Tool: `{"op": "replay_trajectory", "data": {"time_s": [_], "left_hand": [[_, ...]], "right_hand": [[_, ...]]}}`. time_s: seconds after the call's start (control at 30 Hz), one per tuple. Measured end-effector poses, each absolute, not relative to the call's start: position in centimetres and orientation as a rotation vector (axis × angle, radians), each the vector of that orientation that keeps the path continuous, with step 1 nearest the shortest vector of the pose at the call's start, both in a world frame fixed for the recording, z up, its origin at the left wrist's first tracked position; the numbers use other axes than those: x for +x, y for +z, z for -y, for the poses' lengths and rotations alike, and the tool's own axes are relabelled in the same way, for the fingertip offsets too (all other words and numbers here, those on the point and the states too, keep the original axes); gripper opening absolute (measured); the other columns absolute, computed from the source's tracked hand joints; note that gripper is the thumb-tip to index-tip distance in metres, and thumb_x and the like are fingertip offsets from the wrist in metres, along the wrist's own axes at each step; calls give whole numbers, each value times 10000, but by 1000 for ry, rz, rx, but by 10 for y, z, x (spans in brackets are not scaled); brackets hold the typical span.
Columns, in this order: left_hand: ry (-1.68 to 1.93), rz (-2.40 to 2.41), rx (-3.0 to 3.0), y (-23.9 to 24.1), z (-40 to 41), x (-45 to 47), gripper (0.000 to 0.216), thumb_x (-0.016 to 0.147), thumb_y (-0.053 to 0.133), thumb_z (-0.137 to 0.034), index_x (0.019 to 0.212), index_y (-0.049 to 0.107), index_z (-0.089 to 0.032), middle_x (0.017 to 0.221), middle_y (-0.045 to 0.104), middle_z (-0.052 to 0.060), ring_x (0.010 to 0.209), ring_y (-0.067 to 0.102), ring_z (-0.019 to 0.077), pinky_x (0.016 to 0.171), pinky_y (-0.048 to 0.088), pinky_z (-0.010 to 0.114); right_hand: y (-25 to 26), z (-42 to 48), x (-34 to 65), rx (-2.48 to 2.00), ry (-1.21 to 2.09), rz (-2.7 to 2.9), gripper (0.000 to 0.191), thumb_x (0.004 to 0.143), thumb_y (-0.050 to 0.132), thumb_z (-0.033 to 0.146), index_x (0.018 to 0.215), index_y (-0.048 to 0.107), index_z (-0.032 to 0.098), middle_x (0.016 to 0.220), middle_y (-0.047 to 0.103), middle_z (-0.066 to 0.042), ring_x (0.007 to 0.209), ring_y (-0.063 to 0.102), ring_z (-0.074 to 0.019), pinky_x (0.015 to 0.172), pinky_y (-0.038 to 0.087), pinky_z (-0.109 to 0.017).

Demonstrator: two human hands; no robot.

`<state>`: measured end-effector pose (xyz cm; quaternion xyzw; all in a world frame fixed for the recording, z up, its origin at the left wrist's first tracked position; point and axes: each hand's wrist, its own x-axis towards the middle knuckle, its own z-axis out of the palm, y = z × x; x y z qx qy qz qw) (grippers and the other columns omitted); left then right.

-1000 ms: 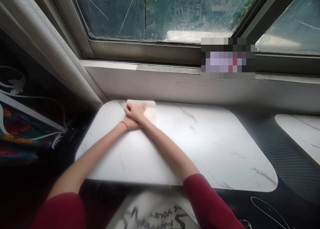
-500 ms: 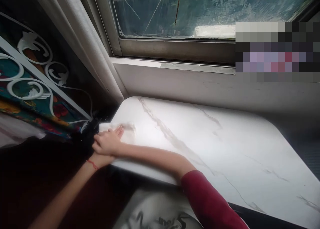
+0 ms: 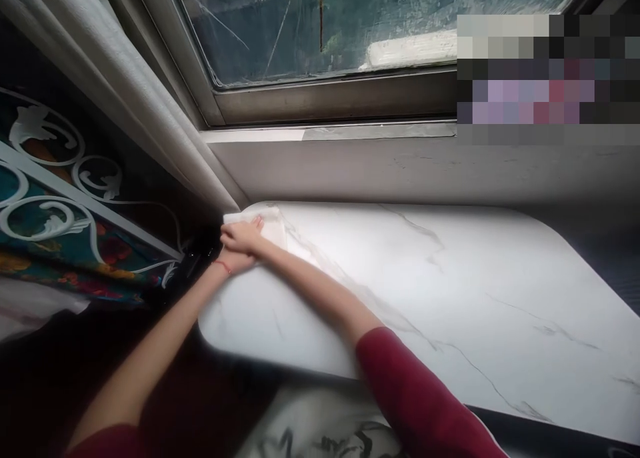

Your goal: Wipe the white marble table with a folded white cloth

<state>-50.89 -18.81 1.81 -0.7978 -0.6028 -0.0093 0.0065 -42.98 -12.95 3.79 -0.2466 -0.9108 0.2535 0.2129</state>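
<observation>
A white cloth [image 3: 278, 229] lies at the back left corner of a white marble-patterned table [image 3: 400, 278]. My right hand [image 3: 243, 235] lies flat on the cloth, fingers stretched out and pointing at the wall. My left hand [image 3: 238, 259] is tucked under the right one, crossed at the wrist, and its fingers are hidden. A thin red string sits around the left wrist. Both arms wear dark red sleeves pushed up past the elbow.
A grey wall and a window sill [image 3: 325, 134] with a dirty pane run behind the table. At the left hang a pale curtain [image 3: 125, 105] and a dark patterned fabric with white scrolls [image 3: 60, 205]. A dark gap lies off the table's left edge.
The stacked hands and the cloth slid from the table's back edge to its front left edge, then up to the back left corner. The view has shifted with them.
</observation>
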Motion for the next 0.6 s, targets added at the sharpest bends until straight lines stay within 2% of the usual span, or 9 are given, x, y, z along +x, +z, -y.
{"op": "replay_trajectory", "data": {"time_s": [0.17, 0.33, 0.47, 0.6], "left_hand": [[-165, 1823, -2609, 29, 136, -466, 668, 956, 368, -295, 1542, 217, -12, 1637, 283, 90, 1513, 209, 218, 1273, 92, 371], [-219, 1787, -2661, 32, 130, -439, 667, 935, 402, -297, 1533, 269, -35, 1591, 382, 71, 1503, 229, 229, 1268, 143, 369], [-255, 1767, -2688, 28, 138, -427, 724, 898, 452, -350, 1551, 279, -88, 1585, 392, 88, 1512, 229, 264, 1255, 193, 395], [-241, 1785, -2679, 22, 159, -416, 796, 884, 461, -421, 1586, 215, -140, 1599, 366, 89, 1513, 233, 285, 1249, 201, 416]], "right_hand": [[34, 73, -394, -817, 652, 2454, 239, 981, 421, 195, 875, 626, 135, 903, 682, -58, 808, 535, -136, 808, 368, -288], [32, 70, -367, -903, 602, 2407, 197, 984, 516, 292, 923, 622, 137, 899, 642, -12, 826, 583, -129, 833, 457, -307], [31, 83, -350, -896, 592, 2405, 208, 970, 435, 228, 840, 582, 158, 834, 639, -7, 759, 497, -125, 774, 370, -274], [34, 108, -333, -889, 598, 2431, 226, 947, 415, 234, 822, 595, 180, 836, 663, -32, 734, 495, -162, 744, 354, -295]]}}
